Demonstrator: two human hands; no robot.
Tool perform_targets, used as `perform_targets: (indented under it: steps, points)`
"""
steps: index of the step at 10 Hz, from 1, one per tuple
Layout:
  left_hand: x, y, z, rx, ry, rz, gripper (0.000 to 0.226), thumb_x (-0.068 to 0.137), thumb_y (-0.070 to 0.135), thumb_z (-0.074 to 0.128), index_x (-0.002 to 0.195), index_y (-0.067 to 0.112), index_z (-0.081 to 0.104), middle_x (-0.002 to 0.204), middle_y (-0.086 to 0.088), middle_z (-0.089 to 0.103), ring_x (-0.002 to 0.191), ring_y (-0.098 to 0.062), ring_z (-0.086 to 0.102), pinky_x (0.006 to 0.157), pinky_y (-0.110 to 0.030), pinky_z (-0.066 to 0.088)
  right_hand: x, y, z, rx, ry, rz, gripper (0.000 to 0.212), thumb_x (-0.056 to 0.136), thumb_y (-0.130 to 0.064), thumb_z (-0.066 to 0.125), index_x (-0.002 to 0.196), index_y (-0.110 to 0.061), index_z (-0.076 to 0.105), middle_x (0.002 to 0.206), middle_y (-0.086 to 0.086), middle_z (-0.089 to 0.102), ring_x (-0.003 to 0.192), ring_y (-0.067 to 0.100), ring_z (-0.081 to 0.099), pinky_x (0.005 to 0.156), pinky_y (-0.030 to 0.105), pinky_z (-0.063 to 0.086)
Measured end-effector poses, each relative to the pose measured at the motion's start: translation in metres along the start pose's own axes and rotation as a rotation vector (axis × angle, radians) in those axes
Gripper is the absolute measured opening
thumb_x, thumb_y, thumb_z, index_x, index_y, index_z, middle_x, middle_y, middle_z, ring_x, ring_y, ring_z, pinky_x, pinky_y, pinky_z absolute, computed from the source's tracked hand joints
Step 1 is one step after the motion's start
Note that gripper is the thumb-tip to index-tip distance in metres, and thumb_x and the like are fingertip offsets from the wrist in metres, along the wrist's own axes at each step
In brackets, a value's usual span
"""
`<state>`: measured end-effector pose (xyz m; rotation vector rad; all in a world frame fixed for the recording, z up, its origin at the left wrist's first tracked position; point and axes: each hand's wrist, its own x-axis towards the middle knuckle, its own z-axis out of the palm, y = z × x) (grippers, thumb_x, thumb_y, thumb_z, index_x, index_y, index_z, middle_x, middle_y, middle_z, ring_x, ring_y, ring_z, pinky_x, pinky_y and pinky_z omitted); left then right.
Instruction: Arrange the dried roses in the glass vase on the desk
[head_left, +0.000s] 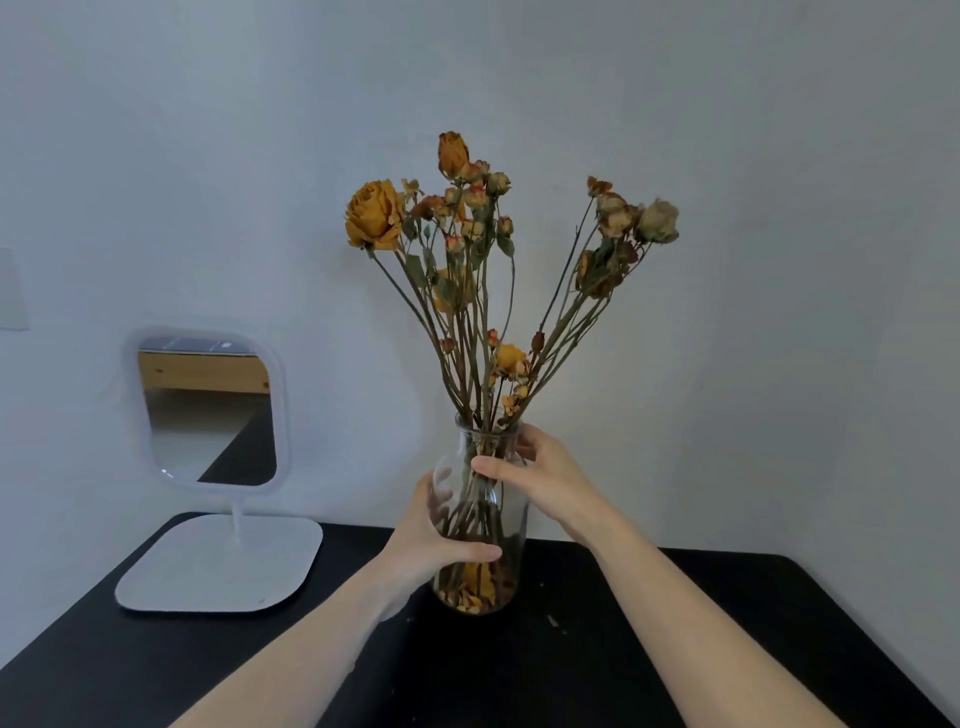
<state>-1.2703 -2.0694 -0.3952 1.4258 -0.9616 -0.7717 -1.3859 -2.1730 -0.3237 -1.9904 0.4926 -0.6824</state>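
black desk (727, 649), glass vase (511, 525) on it: my left hand (431, 540) wraps its body, right hand (540, 478) its neck. i'd turn slowly; dried roses (374, 215) shed.

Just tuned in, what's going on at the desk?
A person holds the vase with both hands: the left hand wraps its body, the right hand grips the neck. The roses already stand in it, fanned out, with loose petals at the bottom. The vase sits on the desk, a mirror to its left.
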Motion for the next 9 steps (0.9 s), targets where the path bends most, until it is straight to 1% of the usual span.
perform_targets:
  steps: [1,2,3,4,5,6,7,8,9]
  points:
    - [0.004,-0.004,0.001,-0.015,0.008,-0.001,0.131,0.035,0.037,0.090,0.143,0.029,0.017,0.144,-0.005,0.036,0.133,-0.020,0.035,0.110,-0.050,0.030,0.005,0.004,-0.001,-0.024,-0.022,0.004,0.034,0.080,-0.028,0.070,0.109,-0.028,0.053,0.104,-0.017,0.056,0.101,0.003,0.049,0.081,0.015,0.037]
    - [0.009,-0.006,0.000,-0.009,0.015,-0.007,0.129,0.036,0.037,0.090,0.143,0.030,0.017,0.145,-0.004,0.035,0.132,-0.019,0.035,0.109,-0.047,0.032,0.010,0.007,-0.001,-0.026,-0.012,0.004,0.036,0.080,-0.027,0.070,0.112,-0.026,0.054,0.111,-0.011,0.057,0.107,0.008,0.048,0.091,0.023,0.035]
    - [0.016,-0.007,-0.001,0.024,0.027,-0.020,0.129,0.035,0.040,0.089,0.143,0.031,0.018,0.144,-0.004,0.030,0.130,-0.018,0.033,0.107,-0.044,0.034,0.015,0.010,-0.002,-0.041,-0.009,0.004,0.034,0.081,-0.027,0.070,0.110,-0.028,0.053,0.112,-0.010,0.056,0.108,0.010,0.048,0.091,0.025,0.034]
    - [0.022,-0.006,0.000,0.104,0.092,-0.047,0.131,0.032,0.046,0.088,0.143,0.033,0.020,0.139,-0.006,0.025,0.127,-0.022,0.031,0.106,-0.049,0.035,0.022,0.014,-0.004,-0.077,0.013,-0.007,0.033,0.081,-0.029,0.069,0.111,-0.024,0.056,0.118,-0.004,0.057,0.112,0.015,0.049,0.092,0.026,0.036]
    - [0.027,-0.004,0.001,0.111,0.086,-0.066,0.137,0.028,0.049,0.086,0.145,0.033,0.017,0.140,-0.006,0.024,0.128,-0.024,0.031,0.106,-0.050,0.035,0.026,0.016,-0.005,-0.110,0.015,0.018,0.043,0.080,-0.033,0.069,0.119,-0.020,0.055,0.128,0.004,0.052,0.116,0.018,0.048,0.100,0.032,0.038]
    - [0.027,-0.006,0.000,0.108,0.089,-0.055,0.136,0.032,0.047,0.087,0.146,0.033,0.014,0.142,-0.006,0.023,0.130,-0.023,0.031,0.106,-0.049,0.035,0.028,0.020,-0.005,-0.114,0.017,0.012,0.044,0.080,-0.036,0.069,0.119,-0.023,0.053,0.130,0.004,0.049,0.116,0.018,0.047,0.100,0.031,0.038]
    - [0.027,-0.004,0.001,0.114,0.086,-0.060,0.130,0.043,0.042,0.089,0.146,0.031,0.011,0.142,-0.006,0.023,0.130,-0.023,0.030,0.108,-0.047,0.034,0.028,0.018,-0.005,-0.125,0.022,0.043,0.044,0.079,-0.036,0.070,0.117,-0.023,0.053,0.129,0.004,0.051,0.113,0.016,0.048,0.095,0.027,0.038]
    - [0.014,-0.005,0.005,0.174,0.137,-0.030,0.122,0.055,0.033,0.089,0.147,0.026,0.008,0.145,-0.007,0.022,0.133,-0.023,0.028,0.109,-0.048,0.031,0.021,0.014,-0.001,-0.120,0.061,0.033,0.052,0.076,-0.032,0.074,0.122,-0.020,0.051,0.129,0.001,0.052,0.118,0.016,0.047,0.095,0.026,0.036]
    - [-0.015,-0.010,0.011,0.166,0.340,0.008,0.101,0.065,0.026,0.083,0.145,0.019,0.022,0.141,-0.008,0.029,0.131,-0.022,0.033,0.108,-0.040,0.033,0.001,0.010,-0.003,0.029,0.236,0.054,0.078,0.073,-0.039,0.074,0.139,-0.021,0.038,0.132,-0.007,0.043,0.122,0.008,0.040,0.097,0.025,0.034]
